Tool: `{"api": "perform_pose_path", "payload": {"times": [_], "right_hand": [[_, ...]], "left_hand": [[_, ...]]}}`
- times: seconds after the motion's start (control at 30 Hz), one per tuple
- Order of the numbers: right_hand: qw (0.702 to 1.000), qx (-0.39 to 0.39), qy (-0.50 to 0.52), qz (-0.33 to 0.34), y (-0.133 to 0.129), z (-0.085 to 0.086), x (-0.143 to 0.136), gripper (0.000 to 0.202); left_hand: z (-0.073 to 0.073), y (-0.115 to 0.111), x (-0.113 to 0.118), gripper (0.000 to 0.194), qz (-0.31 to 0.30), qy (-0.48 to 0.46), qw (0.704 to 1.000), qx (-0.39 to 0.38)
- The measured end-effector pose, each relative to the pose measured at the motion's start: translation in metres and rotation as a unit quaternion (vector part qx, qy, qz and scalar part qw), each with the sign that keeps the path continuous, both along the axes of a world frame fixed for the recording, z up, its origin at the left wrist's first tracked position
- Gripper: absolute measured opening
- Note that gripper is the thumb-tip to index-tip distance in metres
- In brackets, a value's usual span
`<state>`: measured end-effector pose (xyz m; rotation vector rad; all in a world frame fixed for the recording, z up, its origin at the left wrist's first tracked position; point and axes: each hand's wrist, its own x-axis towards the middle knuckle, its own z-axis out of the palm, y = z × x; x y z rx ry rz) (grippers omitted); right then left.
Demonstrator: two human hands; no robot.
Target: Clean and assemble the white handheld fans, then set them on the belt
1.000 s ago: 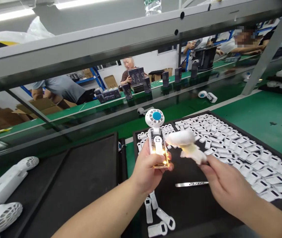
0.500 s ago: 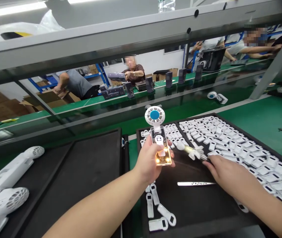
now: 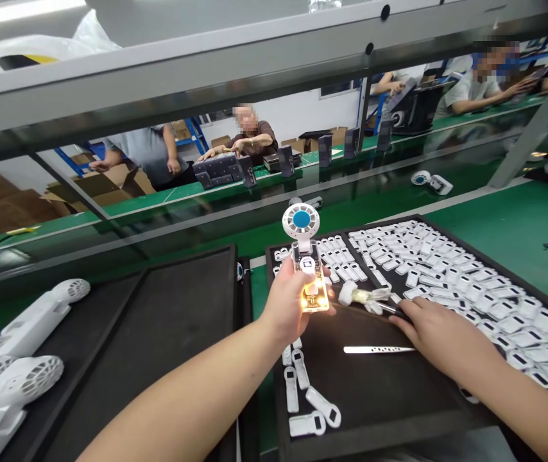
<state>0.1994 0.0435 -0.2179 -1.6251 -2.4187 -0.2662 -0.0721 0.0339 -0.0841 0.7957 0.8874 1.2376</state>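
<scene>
My left hand (image 3: pixel 289 298) is closed round a small handheld fan (image 3: pixel 310 256), its thumb across the front of the body. The fan has a round white head with a blue centre, and its see-through body glows orange at the lower end. My right hand (image 3: pixel 430 324) grips a dark-handled tool (image 3: pixel 394 310) with a thin metal shaft. At the shaft's tip is a whitish, ragged-ended piece (image 3: pixel 365 296); whether the two are joined I cannot tell. Below them a slim pale strip with dark holes (image 3: pixel 377 350) lies on the black tray (image 3: pixel 365 391).
Rows of white fan covers (image 3: pixel 476 289) fill the tray's right side; several loose covers (image 3: pixel 322 407) lie at its lower left. White fans (image 3: pixel 38 321) rest on a left tray (image 3: pixel 192 333). Overhead runs a metal beam (image 3: pixel 182 70). Co-workers stand beyond the line.
The whitish piece has turned and dropped slightly beside the tool in my right hand. The fan stays in my left hand, still lit. Co-workers behind have shifted their arms.
</scene>
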Motion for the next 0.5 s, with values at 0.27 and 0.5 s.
{"api": "perform_pose_path", "payload": {"times": [0.27, 0.5], "right_hand": [[1.000, -0.012, 0.001, -0.014, 0.000, 0.002, -0.004, 0.023], [0.997, 0.050, 0.058, 0.029, -0.005, 0.020, -0.020, 0.024]], "left_hand": [[-0.005, 0.006, -0.001, 0.030, 0.022, 0.049, 0.998, -0.033], [-0.011, 0.038, -0.006, 0.022, 0.064, 0.174, 0.976, -0.118]]}}
